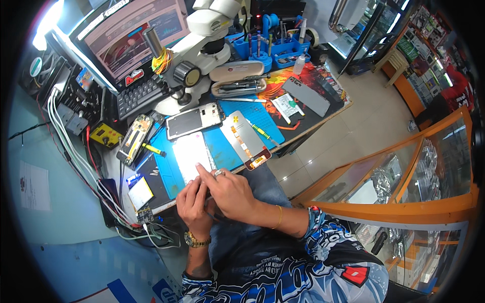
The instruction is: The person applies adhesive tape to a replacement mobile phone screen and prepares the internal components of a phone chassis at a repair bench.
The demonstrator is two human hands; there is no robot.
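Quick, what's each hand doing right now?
Left hand: fingers curled beside the glowing panel; grip cannot be told.
Right hand: holding nothing visible, forefinger pressing the panel's near edge.
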